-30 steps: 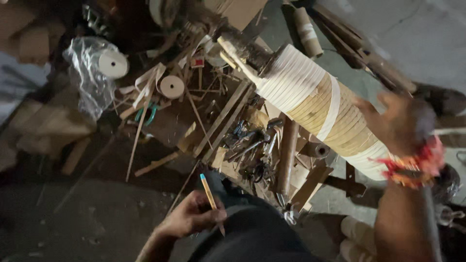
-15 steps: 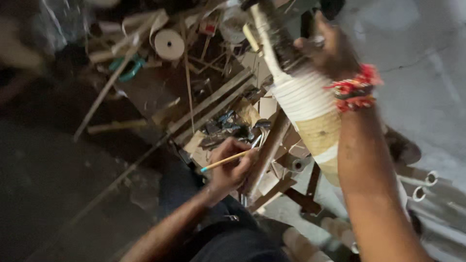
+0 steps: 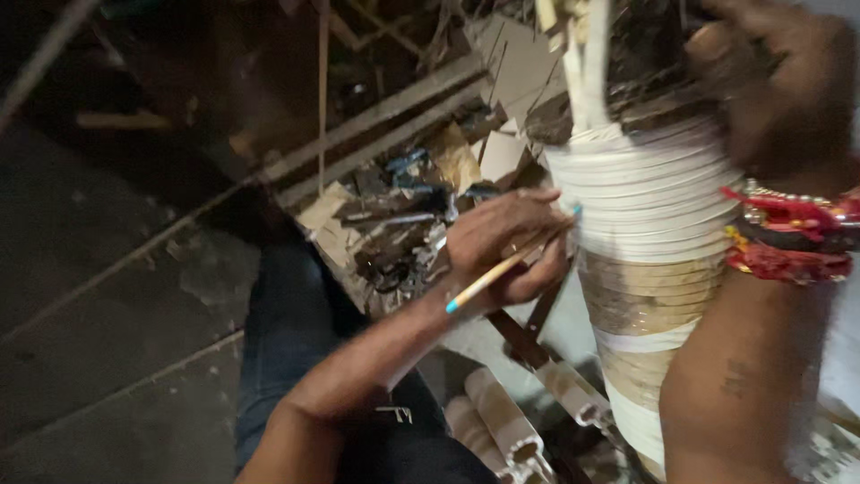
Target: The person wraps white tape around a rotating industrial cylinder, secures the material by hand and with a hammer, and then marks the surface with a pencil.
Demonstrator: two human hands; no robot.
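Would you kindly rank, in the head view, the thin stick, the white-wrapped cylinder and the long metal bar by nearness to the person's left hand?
1. Thin stick: held in the left hand.
2. White-wrapped cylinder: just right of the hand, at the stick's tip.
3. Long metal bar: farthest, up and to the left among the clutter.

My left hand [image 3: 506, 246] sits near the middle of the view, fingers curled and pinched closed around something thin, knuckles up and turned toward my right. Its forearm runs bare from the lower left up to the wrist, elbow bent, crossing over my dark-trousered thigh. My right hand [image 3: 779, 85] is high at the top right corner, fingers bent and wrapped in a closed grasp, the back of the hand facing me. My right forearm rises straight from the bottom edge, bare, with red and beaded bands [image 3: 788, 233] circling the wrist.
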